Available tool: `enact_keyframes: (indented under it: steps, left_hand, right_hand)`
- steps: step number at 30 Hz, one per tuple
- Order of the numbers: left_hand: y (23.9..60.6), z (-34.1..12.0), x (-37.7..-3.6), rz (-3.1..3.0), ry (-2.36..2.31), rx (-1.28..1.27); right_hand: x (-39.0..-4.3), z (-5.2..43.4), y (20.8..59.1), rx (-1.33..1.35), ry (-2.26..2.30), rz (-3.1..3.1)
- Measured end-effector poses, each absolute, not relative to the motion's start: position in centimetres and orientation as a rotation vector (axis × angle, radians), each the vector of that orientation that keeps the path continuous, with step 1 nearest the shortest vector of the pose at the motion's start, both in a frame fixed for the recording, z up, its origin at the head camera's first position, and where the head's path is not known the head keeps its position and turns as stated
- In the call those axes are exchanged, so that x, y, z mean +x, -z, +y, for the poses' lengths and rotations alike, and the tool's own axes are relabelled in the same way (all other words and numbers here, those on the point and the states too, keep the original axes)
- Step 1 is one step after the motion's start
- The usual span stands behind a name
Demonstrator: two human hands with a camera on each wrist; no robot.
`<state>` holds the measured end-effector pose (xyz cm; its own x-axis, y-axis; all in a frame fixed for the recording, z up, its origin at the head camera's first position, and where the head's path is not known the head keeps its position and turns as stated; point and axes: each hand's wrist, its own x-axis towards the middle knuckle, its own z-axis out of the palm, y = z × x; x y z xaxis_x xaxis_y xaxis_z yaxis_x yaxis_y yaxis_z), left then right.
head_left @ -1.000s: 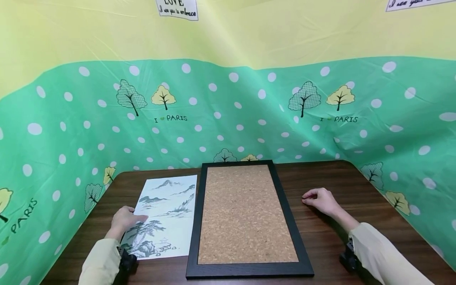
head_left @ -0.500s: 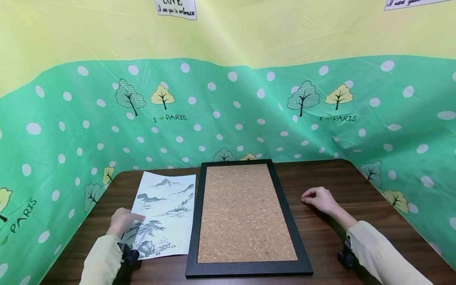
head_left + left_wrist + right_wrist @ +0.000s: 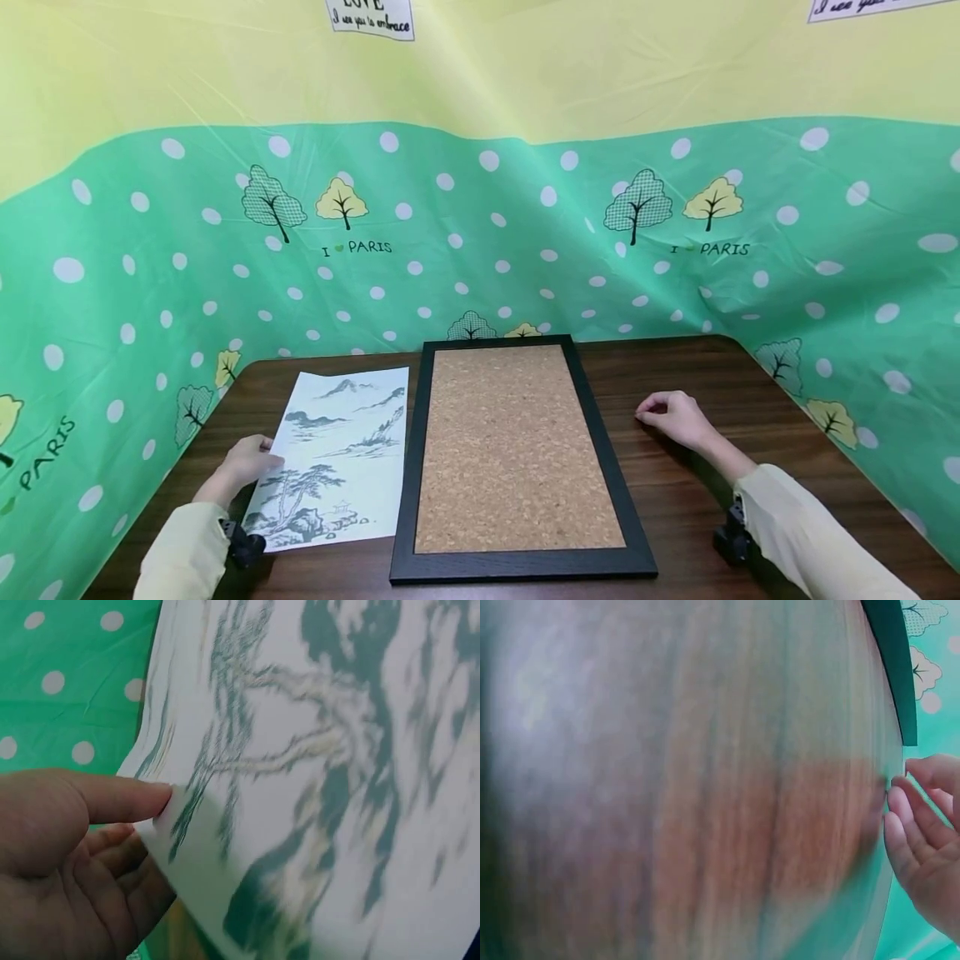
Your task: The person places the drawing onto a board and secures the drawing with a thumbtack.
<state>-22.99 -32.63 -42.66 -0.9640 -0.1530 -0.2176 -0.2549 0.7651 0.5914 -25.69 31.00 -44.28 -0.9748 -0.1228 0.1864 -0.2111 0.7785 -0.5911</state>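
Note:
My left hand (image 3: 246,461) pinches the left edge of a paper sheet (image 3: 352,467) printed with an ink landscape of mountains and pines. In the left wrist view the thumb of that hand (image 3: 82,847) lies over the edge of the sheet (image 3: 420,847), its other fingers beneath, and the paper bends up at the grip. To the sheet's right lies a cork board (image 3: 517,450) in a black frame. Beyond the board, my right hand (image 3: 678,419) rests at the table, fingers loosely curled. The right wrist view has this hand (image 3: 930,832) at its right edge, with nothing visible in its fingers.
Everything lies on a dark wood-grain table (image 3: 600,367) with rounded far corners. A green and yellow cloth (image 3: 480,217) with dots and trees hangs behind and beside it. Small black wrist cameras sit at both cuffs.
The sheet has shifted slightly left, away from the frame, and its far edge rose and settled. My left hand moved left and now pinches the sheet's edge. The right hand has barely moved.

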Motion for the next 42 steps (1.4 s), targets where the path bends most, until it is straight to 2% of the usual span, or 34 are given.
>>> enact_keyframes:
  steps: [7, 23, 28, 34, 42]
  left_hand:
    - [42.1, -34.0, -22.9, 2.713, -1.125, -0.142]
    - [39.5, -35.8, -22.7, 2.715, -1.286, -0.119]
    - [39.9, -34.9, -23.6, 2.650, -1.394, -0.148]
    - [42.1, -34.0, -26.2, 2.512, -1.646, -0.118]
    - [39.0, -27.2, -24.7, 2.501, -1.621, -0.108]
  right_hand:
    - [-25.6, 31.2, 44.1, 0.262, -1.066, -2.826]
    - [-25.5, 31.0, 43.5, 0.235, -1.346, -2.821]
    - [-25.7, 30.9, 43.4, 0.273, -1.437, -2.803]
    - [-25.7, 30.7, 43.3, 0.297, -1.455, -2.777]
    - [-26.0, 30.6, 43.1, 0.317, -1.462, -2.784]
